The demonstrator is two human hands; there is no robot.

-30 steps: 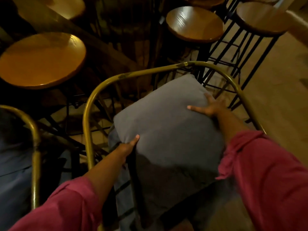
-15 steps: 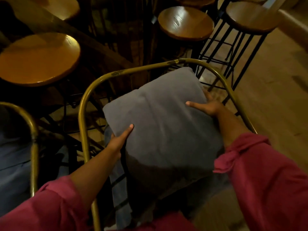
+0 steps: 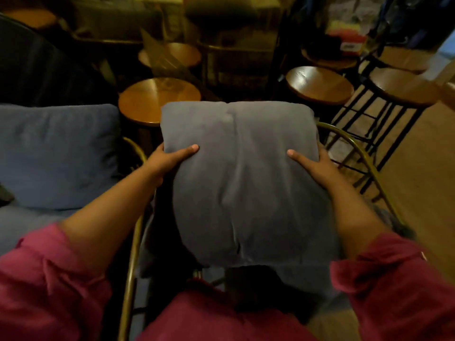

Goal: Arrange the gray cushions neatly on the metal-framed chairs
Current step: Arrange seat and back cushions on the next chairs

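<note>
A square gray cushion (image 3: 242,183) fills the middle of the view, held up squarely in front of me. My left hand (image 3: 170,159) grips its left edge with the thumb on top. Its right edge is gripped the same way by my right hand (image 3: 312,163). The cushion hangs over a brass-coloured metal-framed chair (image 3: 354,143), whose curved rail shows on both sides of it. The seat below is mostly hidden by the cushion. A second gray cushion (image 3: 59,156) leans upright in the neighbouring chair on the left.
Several round wooden stools (image 3: 320,84) on black metal legs stand behind and to the right of the chair. A round wooden stool (image 3: 157,99) sits just beyond the cushion. Wooden floor (image 3: 423,183) runs along the right.
The cushion was lying tilted in the chair; now it is lifted and turned square to me, hiding the chair's back rail. Both hands shifted to its side edges. My view tilted up.
</note>
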